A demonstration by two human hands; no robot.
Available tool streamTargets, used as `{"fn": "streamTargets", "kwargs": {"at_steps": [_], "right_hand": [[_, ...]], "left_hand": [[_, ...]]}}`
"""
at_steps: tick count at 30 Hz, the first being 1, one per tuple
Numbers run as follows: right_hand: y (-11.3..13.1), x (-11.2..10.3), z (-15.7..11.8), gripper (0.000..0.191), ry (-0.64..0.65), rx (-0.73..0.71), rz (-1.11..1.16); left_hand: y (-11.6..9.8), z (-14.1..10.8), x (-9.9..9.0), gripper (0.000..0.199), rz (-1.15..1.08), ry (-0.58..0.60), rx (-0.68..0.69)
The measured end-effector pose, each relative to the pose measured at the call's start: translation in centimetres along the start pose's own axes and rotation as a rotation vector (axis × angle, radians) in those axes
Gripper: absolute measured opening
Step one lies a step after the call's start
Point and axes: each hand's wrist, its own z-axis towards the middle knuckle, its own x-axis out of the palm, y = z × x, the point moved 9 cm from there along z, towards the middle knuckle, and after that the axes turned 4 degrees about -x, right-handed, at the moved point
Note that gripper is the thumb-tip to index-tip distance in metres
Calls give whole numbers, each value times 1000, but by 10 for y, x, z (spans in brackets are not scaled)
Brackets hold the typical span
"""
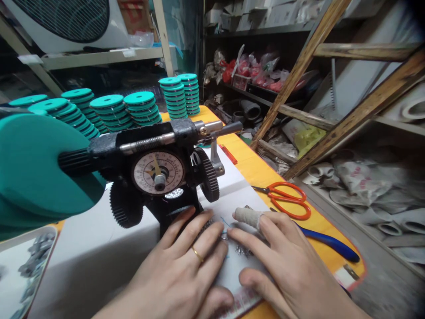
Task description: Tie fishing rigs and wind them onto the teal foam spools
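Observation:
My left hand (179, 261), with a ring on one finger, rests on a white sheet (232, 199) just in front of a black hand-wound coil winding machine (159, 170), which has a round dial counter and toothed gears. My right hand (279, 261), its index finger wrapped in a cloth bandage, lies beside it. Between the fingertips sit a small heap of metal parts (244, 251) and a thin blue wire (226, 223). The fingers hide whatever they may be holding. A large teal disc (36, 168) is mounted on the machine's left end.
Stacks of teal discs (142, 106) stand behind the machine on the orange table (255, 164). Orange-handled scissors (285, 199) and blue-handled pliers (328, 241) lie to the right. A tray of grey parts (36, 266) sits at lower left. Wooden struts and cluttered shelves fill the right.

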Motion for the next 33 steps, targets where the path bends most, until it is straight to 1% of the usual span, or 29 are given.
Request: {"fn": "streamTargets", "kwargs": {"at_steps": [5, 10, 13, 19, 21, 26, 29, 33], "right_hand": [[-4, -6, -3, 33, -37, 27, 5], [5, 1, -4, 38, -26, -50, -15], [6, 3, -5, 39, -26, -69, -48], [3, -5, -7, 36, -64, -46, -81], [2, -6, -5, 38, -60, -36, -72], [0, 1, 0, 46, -4, -22, 13], [-4, 1, 1, 46, -2, 5, 17], [-7, 1, -3, 45, 2, 28, 16]], "left_hand": [[3, 4, -3, 43, 37, -15, -15], [6, 1, 0, 43, 35, -17, -45], [6, -3, 3, 45, 34, -7, -43], [8, -8, -3, 45, 58, -50, -52], [7, -8, -3, 46, 50, -44, -44], [3, -3, 0, 49, 52, -20, 0], [4, 1, 5, 49, 82, 23, 10], [5, 0, 7, 50, 64, 26, -12]]}}
